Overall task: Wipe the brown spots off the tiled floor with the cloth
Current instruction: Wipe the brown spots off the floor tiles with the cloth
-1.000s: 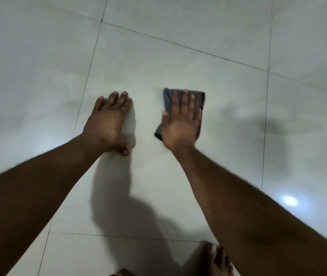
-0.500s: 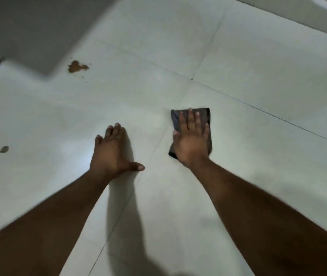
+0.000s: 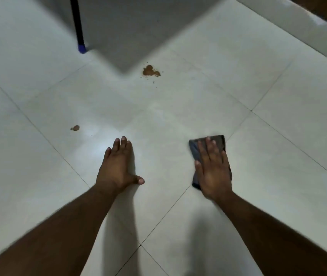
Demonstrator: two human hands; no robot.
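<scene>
A dark grey cloth (image 3: 219,142) lies folded on the white tiled floor (image 3: 178,116), right of centre. My right hand (image 3: 213,170) presses flat on it with straight fingers and covers most of it. My left hand (image 3: 118,166) rests flat on the bare tile to the left, thumb spread out. A large brown spot (image 3: 150,71) with small specks sits well ahead of both hands, at the edge of a shadow. A small brown spot (image 3: 75,128) lies ahead and to the left of my left hand.
A black leg with a blue foot (image 3: 81,47) stands at the far left, with a broad dark shadow (image 3: 138,26) behind it. A pale raised ledge (image 3: 298,20) runs along the far right.
The view has swung up and left, so both brown spots now sit nearer the centre and the black leg shows. Both hands stay flat, the right one on the cloth.
</scene>
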